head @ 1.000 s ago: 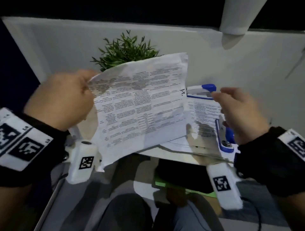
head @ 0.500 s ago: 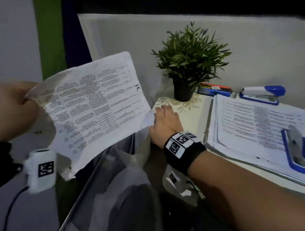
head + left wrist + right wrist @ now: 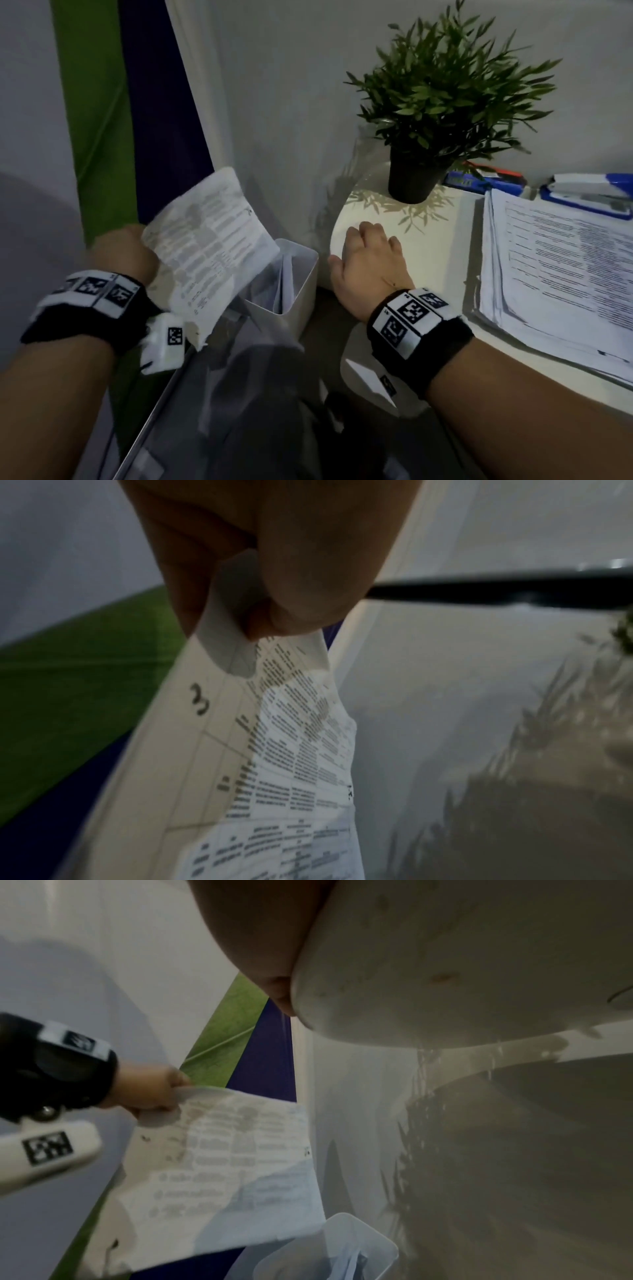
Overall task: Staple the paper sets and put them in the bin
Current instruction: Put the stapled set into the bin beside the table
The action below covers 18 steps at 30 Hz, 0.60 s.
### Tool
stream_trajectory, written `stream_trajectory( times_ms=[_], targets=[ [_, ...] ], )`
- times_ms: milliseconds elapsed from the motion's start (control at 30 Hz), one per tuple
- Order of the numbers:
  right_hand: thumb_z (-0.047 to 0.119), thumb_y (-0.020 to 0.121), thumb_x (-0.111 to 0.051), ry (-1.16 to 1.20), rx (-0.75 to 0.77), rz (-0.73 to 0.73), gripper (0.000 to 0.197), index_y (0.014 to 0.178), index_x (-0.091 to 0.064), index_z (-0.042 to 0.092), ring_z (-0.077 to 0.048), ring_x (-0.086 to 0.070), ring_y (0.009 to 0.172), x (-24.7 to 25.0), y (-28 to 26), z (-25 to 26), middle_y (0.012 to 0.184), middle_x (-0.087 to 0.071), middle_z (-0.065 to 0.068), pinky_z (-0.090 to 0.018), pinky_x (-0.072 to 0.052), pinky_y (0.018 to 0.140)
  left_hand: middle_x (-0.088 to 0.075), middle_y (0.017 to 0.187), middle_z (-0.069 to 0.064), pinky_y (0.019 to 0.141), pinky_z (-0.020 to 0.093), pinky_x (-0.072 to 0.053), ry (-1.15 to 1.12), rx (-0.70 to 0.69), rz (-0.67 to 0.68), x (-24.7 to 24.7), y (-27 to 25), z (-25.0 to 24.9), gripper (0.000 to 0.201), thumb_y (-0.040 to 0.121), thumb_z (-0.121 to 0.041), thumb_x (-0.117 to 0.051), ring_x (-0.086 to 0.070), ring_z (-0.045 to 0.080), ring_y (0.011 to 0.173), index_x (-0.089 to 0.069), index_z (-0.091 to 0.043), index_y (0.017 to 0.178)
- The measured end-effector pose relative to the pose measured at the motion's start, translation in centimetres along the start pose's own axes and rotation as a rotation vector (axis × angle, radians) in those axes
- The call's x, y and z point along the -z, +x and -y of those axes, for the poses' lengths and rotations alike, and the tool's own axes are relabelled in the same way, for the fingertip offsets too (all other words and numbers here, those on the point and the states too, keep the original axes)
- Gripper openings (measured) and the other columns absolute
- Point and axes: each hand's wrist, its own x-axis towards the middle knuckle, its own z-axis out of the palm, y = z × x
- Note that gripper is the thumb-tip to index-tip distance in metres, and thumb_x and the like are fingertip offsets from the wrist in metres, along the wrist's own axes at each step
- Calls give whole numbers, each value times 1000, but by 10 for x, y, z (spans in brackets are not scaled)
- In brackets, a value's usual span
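My left hand (image 3: 132,251) pinches a corner of a printed paper set (image 3: 212,246) between thumb and fingers. The left wrist view shows that pinch (image 3: 253,610) close up, with the paper set (image 3: 291,764) hanging below. The set hangs tilted over the open white bin (image 3: 308,270), its lower edge in front of the bin's near-left side. The bin holds other papers standing on edge. My right hand (image 3: 370,260) rests on the rounded corner of the white table (image 3: 363,212), holding nothing. In the right wrist view the paper set (image 3: 222,1164) hangs above the bin (image 3: 363,1240).
A potted plant (image 3: 442,102) stands at the table's back corner. A thick stack of printed sheets (image 3: 555,274) lies to the right, a blue and white stapler (image 3: 589,195) and a staple box (image 3: 479,178) behind it. The wall is just behind the bin.
My left hand has lowered the paper set from chest height down towards the bin. The right hand stays on the table corner. The head view has dropped and shows the bin.
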Motion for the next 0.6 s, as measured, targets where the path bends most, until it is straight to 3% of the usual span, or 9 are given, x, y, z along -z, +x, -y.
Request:
stream_trajectory(
  times_ms=[100, 233, 333, 467, 600],
  targets=[
    [49, 92, -19, -10, -1, -6, 66, 141, -32, 7, -29, -20, 139, -1, -1, 0, 149, -26, -13, -46, -17, 115, -62, 102, 26, 81, 43, -47, 85, -54, 129, -42, 17, -6, 16, 88, 0, -48, -59, 39, 94, -57, 3, 101],
    [54, 77, -2, -34, 3, -13, 83, 139, -33, 9, -30, -22, 138, -1, 0, 2, 147, -29, -14, -48, -19, 114, -57, 107, 20, 77, 37, -49, 208, -55, 352, -77, 35, -19, 20, 89, -5, -50, -57, 31, 93, -52, 2, 107],
    [54, 76, -3, -37, 1, -4, 82, 137, -35, 10, -30, -23, 137, -1, 1, 2, 146, -30, -14, -50, -21, 112, -56, 112, 20, 69, 35, -44, 292, -158, 368, -93, 42, -29, 25, 93, -5, -45, -57, 31, 96, -48, 1, 117],
    [52, 85, -14, -25, -11, 15, 71, 139, -32, 10, -30, -20, 139, 2, -1, 4, 148, -27, -14, -49, -19, 114, -54, 122, 20, 81, 35, -45, 346, -221, 466, -101, 55, -51, 28, 98, -9, -39, -55, 31, 107, -50, -1, 122],
    [52, 85, -19, -23, -16, 42, 70, 141, -29, 10, -30, -17, 141, 4, -2, 5, 150, -24, -14, -49, -16, 115, -59, 118, 20, 85, 38, -47, 388, -290, 369, -97, 58, -71, 27, 94, -8, -46, -58, 35, 108, -57, -1, 117]
  ],
)
